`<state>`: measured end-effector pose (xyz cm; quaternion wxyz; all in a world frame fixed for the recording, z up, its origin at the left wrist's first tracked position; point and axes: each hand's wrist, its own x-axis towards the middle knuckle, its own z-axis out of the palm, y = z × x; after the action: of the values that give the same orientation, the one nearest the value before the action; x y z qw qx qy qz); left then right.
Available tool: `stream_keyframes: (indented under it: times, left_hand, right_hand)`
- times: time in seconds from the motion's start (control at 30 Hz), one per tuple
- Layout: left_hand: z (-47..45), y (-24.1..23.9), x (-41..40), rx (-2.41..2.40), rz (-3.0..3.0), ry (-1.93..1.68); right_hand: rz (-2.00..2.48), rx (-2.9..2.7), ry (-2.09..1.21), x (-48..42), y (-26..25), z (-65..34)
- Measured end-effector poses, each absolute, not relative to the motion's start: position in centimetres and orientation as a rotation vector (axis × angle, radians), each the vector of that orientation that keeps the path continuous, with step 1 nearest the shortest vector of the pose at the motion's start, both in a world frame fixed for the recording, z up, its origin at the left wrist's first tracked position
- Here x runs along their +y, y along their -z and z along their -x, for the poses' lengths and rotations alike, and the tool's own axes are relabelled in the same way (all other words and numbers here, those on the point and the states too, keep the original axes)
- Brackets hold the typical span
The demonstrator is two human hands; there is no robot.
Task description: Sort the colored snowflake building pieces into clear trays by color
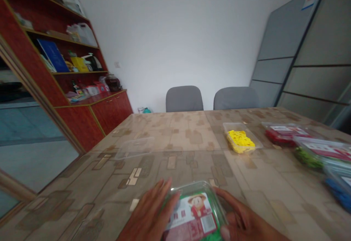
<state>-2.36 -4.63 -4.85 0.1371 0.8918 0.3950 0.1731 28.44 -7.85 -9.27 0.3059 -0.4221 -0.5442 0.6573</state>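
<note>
Head view: at the near edge of the patterned surface, a clear plastic box with green contents sits between the person's two hands, cut off by the bottom of the frame. Its lid is on and bears a printed label with a cartoon figure in a straw hat and a barcode. The left hand lies along the box's left side, thumb over the lid and fingers nearly straight; whether it grips or merely rests there cannot be told. The right hand grasps the opposite side, index finger reaching to the far corner and thumb by the near part of the edge.

Farther off, right of centre, stands an uncovered clear tub holding yellow pieces. Along the right side are a box with red contents, one with light green contents and one with blue contents, partly cut off. A thin transparent plastic piece lies to the left. Two grey chairs stand behind the surface.
</note>
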Motion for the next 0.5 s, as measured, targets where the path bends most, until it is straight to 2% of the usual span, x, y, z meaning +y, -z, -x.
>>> stream_keyframes:
  times: [0.1,0.23,0.3,0.5]
  left_hand:
    - [0.5,5.8,-3.8,1.053,-2.724,-0.315]
    - [-0.4,6.9,-3.7,1.135,-2.754,-0.318]
    - [-0.7,7.2,-3.9,1.177,-2.774,-0.341]
    - [-3.6,6.2,-2.9,1.138,-2.762,-0.298]
  right_hand:
    - [1.244,-1.632,-1.493,-8.2,8.0,-29.8]
    - [1.342,-2.02,-0.78,-7.6,6.5,-31.2]
    - [1.318,-2.199,-0.551,-7.2,5.9,-31.0]
    - [1.288,-2.397,-0.433,-8.4,2.1,-31.2]
